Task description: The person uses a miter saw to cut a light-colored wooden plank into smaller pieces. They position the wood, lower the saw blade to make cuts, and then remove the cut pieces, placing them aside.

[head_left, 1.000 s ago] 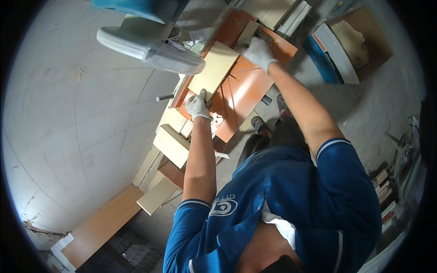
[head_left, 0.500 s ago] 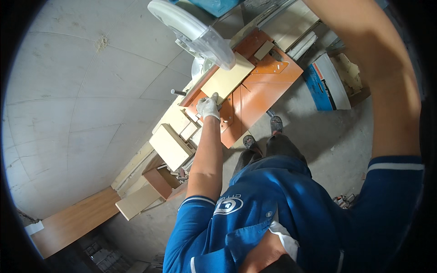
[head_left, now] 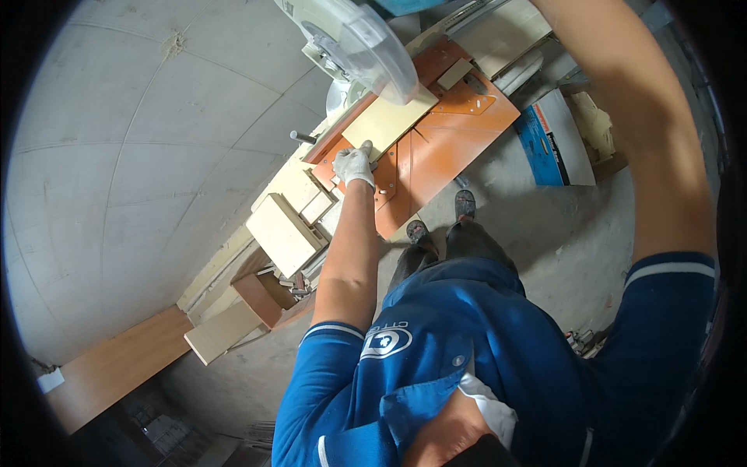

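Observation:
My left hand [head_left: 354, 164] wears a whitish glove and grips the near left end of a pale board [head_left: 387, 122]. Its thumb lies on top of the board, with the other fingers curled at the end. The board lies on the orange table [head_left: 455, 140] of a saw, along the back fence. Above the board's far part hangs the saw head with its clear blade guard [head_left: 381, 58], which hides part of the board. My right arm [head_left: 661, 124] reaches up past the top edge, so my right hand is out of the picture.
A small pale offcut [head_left: 454, 74] lies at the table's far end. Left of the table are a pale block [head_left: 284, 235] and an open box of scraps [head_left: 259, 294]. A blue and white carton [head_left: 556, 144] stands on the floor to the right.
The saw head has shifted right and shows more of its guard's side. My left hand keeps its hold at the board's end. The whole view has moved slightly.

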Demonstrator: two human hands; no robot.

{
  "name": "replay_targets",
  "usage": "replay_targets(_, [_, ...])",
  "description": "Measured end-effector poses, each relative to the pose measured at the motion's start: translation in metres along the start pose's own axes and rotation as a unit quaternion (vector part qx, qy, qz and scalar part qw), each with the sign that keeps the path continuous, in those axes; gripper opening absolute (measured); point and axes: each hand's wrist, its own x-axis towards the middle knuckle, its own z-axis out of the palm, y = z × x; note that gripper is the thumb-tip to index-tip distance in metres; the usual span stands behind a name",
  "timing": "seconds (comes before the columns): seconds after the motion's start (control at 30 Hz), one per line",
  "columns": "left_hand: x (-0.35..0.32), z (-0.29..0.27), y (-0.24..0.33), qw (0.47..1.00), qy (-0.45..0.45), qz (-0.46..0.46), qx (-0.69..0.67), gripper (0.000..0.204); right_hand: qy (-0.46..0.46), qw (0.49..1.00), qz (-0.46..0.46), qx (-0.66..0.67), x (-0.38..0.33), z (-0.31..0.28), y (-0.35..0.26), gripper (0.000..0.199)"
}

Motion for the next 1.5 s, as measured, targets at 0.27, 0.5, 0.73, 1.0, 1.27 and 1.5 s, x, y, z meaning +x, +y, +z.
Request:
replay_targets(0.27, [0.001, -0.004, -0.005, 1.000, -0.007, -0.002, -0.008, 0.034, 0.117, 0.967, 0.103, 0.201, -0.156, 0.083, 0.100, 0.046])
replay_targets(0.5, [-0.015, 0.010, -0.006, 1.000, -0.007, -0.007, -0.030, 0.027, 0.135, 0.924, 0.091, 0.346, -0.184, 0.095, 0.128, 0.056])
replay_targets(0.73, [-0.017, 0.024, -0.012, 0.999, -0.032, 0.011, -0.019, 0.035, 0.114, 0.982, 0.061, 0.138, -0.090, -0.015, 0.066, 0.069])
replay_targets(1.0, [-0.029, 0.028, -0.013, 0.999, -0.031, 0.015, -0.024, 0.032, 0.178, 0.895, -0.005, 0.410, -0.090, -0.025, 0.116, 0.068])
replay_targets(1.27, [-0.032, 0.037, -0.002, 0.999, -0.009, 0.016, -0.039, 0.026, 0.058, 0.911, 0.403, 0.058, -0.158, 0.154, 0.265, 0.058])
replay_targets(1.5, [-0.030, 0.047, 0.000, 0.999, -0.025, 0.012, -0.038, 0.028, 0.109, 0.905, 0.398, 0.103, -0.135, 0.201, 0.274, 0.048])
